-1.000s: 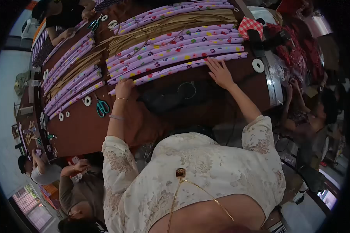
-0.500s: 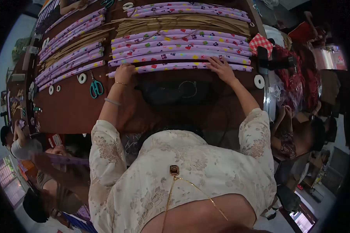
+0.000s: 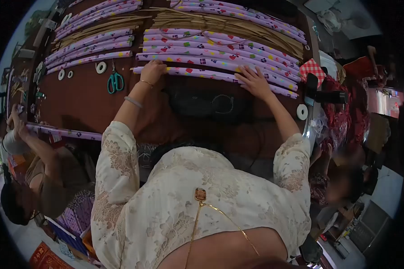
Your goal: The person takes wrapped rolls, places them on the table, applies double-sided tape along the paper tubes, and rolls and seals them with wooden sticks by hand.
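A long purple patterned roll [image 3: 202,73] lies along the near side of several similar rolls [image 3: 220,51] on the brown-covered table. My left hand [image 3: 153,72] is closed over this near roll close to its left end, a bracelet and a bangle on the wrist. Toward the right end, my right hand [image 3: 254,82] rests on the same roll with its fingers spread. Between my arms lies a black item [image 3: 206,105] with a thin loop on it.
Teal scissors [image 3: 115,83] and a white tape roll [image 3: 101,67] lie left; another tape roll [image 3: 302,112] is right, near a black stand [image 3: 330,97]. Brown strips [image 3: 229,28] lie behind. At left a person [image 3: 54,166] holds a purple roll; another person sits right.
The view has shifted, so the table contents appear moved. Both my hands stay at the near roll. The person at left now has a purple roll stretched along the table edge.
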A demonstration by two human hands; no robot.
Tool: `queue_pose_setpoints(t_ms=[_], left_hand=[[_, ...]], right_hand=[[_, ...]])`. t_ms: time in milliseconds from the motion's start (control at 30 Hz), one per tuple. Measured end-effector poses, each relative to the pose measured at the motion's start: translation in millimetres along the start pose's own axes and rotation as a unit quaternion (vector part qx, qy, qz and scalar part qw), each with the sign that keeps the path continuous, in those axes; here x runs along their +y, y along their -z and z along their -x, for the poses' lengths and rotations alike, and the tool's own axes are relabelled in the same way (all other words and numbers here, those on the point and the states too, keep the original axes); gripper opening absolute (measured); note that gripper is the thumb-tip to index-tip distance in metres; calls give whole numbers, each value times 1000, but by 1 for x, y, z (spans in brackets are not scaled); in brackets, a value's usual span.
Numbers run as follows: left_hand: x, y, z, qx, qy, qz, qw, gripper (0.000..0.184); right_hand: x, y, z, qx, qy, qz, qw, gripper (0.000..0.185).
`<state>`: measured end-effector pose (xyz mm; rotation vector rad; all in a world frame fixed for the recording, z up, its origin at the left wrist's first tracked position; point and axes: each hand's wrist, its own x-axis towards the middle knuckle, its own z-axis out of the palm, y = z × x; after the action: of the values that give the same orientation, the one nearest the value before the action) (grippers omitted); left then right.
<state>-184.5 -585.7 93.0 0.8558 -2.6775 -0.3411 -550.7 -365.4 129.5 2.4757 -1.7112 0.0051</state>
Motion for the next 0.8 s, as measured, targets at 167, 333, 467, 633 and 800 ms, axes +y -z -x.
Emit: queue_pose_setpoints(t_ms=[167, 333, 467, 633, 800], left_hand=[[5, 3, 3, 10, 6, 2, 1000, 15], [-1, -4, 2, 18, -3, -34, 999, 15], [-1, -5, 2, -3, -3, -34, 999, 16], [7, 7, 0, -32, 5, -47, 998, 16], [9, 6, 4, 17, 5, -27, 999, 15]], right_hand=[[-1, -10, 7, 28, 55, 56, 997, 56], [1, -7, -1, 32, 101, 110, 988, 55], [-17, -5, -31, 12, 23, -92, 995, 55], [-20, -11, -35, 37, 65, 29, 997, 55], [-19, -8, -36, 41, 136, 76, 987, 56]])
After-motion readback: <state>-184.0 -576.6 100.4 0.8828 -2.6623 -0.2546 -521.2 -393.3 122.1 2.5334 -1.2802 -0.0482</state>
